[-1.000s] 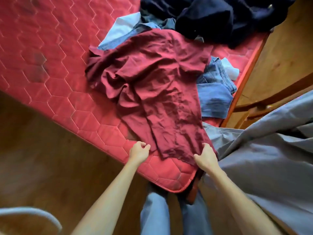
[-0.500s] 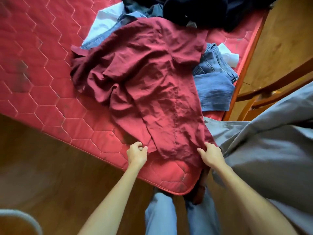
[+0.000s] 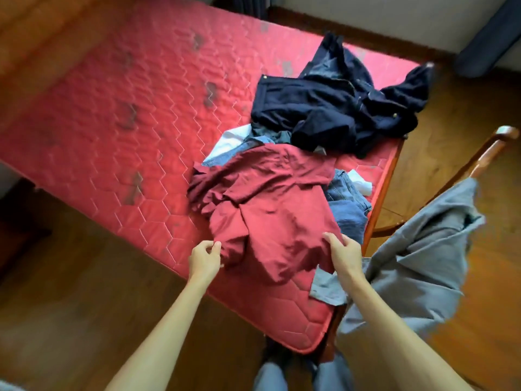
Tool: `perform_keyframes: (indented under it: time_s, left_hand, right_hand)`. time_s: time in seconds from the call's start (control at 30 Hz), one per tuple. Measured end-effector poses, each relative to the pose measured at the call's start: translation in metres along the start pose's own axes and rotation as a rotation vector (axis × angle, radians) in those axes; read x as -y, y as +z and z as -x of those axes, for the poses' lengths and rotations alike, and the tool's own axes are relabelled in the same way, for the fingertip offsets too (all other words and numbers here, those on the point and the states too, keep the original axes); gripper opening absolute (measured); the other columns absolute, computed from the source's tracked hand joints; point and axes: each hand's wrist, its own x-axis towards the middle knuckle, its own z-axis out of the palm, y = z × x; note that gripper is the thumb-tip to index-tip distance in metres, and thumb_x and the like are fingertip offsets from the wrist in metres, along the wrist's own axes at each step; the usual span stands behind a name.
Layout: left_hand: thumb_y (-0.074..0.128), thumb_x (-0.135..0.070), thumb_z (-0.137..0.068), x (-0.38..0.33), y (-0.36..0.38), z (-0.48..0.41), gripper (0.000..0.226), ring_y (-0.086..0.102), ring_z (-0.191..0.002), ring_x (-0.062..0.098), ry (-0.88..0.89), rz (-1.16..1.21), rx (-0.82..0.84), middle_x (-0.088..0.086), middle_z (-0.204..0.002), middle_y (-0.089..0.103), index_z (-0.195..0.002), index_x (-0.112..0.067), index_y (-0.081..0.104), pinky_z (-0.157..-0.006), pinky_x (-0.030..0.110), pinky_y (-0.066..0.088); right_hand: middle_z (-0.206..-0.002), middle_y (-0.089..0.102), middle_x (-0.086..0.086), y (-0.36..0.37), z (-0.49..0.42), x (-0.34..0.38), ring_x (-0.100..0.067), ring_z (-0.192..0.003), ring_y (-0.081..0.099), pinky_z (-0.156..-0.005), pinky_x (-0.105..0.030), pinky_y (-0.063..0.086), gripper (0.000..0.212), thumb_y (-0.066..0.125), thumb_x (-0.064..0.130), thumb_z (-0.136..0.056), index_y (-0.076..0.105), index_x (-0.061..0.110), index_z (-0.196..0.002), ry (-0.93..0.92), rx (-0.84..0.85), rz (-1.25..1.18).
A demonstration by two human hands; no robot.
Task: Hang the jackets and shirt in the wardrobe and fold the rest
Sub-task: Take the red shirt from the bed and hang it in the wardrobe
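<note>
Presently pinches near-left hem of red shirt (image 3: pixel 270 204) with left hand (image 3: pixel 204 259); grips near-right hem with right hand (image 3: pixel 342 253). Lies crumpled on mattress (image 3: pixel 127 108) by its right edge, overlapping jeans (image 3: pixel 348 218), touching navy jacket (image 3: pixel 324 108) heaped beyond. Offers bare quilting leftward.

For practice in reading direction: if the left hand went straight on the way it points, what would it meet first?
The maroon shirt, at its bunched near edge. The left hand points straight at it; whether its fingers pinch the cloth is unclear.
</note>
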Motion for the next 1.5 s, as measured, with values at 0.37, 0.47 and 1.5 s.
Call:
perform_keyframes:
  time_s: [0.37,0.47,1.5]
  left_hand:
    - [0.066,-0.03,-0.093,-0.145,-0.084,0.069,0.038,0.064,-0.108,0.029,0.282,-0.026,-0.161,0.011,-0.113,0.07,-0.124,-0.008,0.063,-0.096,0.037,0.046]
    - [0.051,-0.043,-0.1,-0.201,-0.089,0.096,0.031,0.067,-0.098,0.027,0.316,0.155,0.092,0.011,-0.108,0.07,-0.108,-0.017,0.067,-0.096,0.043,0.052]
    - [0.065,-0.004,-0.085,-0.276,-0.156,0.299,0.018,0.067,-0.077,0.02,0.6,0.233,0.561,0.012,-0.091,0.072,-0.102,0.0,0.073,-0.071,0.026,0.056]
  right_hand:
    - [-0.057,0.034,0.0,0.008,0.104,0.203,-0.016,-0.055,0.031,-0.054,-0.034,0.031,0.032,0.061,0.001,-0.07,0.044,0.022,-0.055,-0.334,0.244,-0.27]
    - [-0.053,0.038,0.002,0.006,0.138,0.248,-0.014,-0.049,0.034,-0.049,-0.026,0.031,0.035,0.057,-0.007,-0.074,0.045,0.021,-0.057,-0.438,0.337,-0.248]
    - [-0.066,0.066,-0.007,-0.019,0.189,0.247,-0.019,-0.064,0.063,-0.057,-0.022,0.051,0.026,0.05,0.006,-0.094,0.07,0.004,-0.076,-0.116,0.78,-0.408]
